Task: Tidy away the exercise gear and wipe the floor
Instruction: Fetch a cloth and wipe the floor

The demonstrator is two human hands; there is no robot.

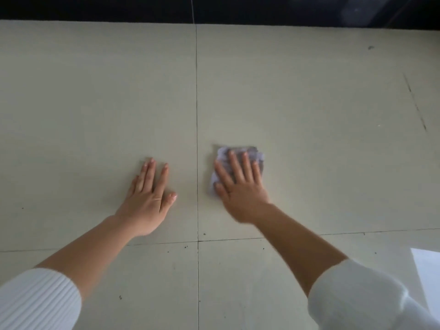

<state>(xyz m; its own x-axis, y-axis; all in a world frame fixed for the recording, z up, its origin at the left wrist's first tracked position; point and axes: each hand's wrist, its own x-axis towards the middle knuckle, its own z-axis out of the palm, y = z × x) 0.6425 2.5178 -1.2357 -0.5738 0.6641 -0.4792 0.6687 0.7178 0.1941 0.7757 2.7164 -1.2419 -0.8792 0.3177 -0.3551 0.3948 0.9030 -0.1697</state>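
Floor (pixel 309 91): large pale cream tiles, smooth, slightly glossy, split by thin dark grout lines. Small dark specks scattered near the grout crossing, on the near side of both hands.

Right hand (pixel 240 186): grip spread flat, fingers splayed, palm pressing down on a cloth (pixel 222 156). Not clenched round it, only pinning it to the tile. Cloth is small, crumpled, pale lilac-white with a greyer patch on its outer side; its edges show beyond the fingertips and by the thumb. Hand slightly blurred.

Left hand (pixel 150 198): grip open, flat on bare tile, holding nothing. One grout line runs between the two hands.

White ribbed sleeves (pixel 35 298) pushed up both forearms. Well beyond the fingertips, a dark band (pixel 95 7) borders the tiles. A dashed dark streak (pixel 415 103) marks the tile far outside the right hand.
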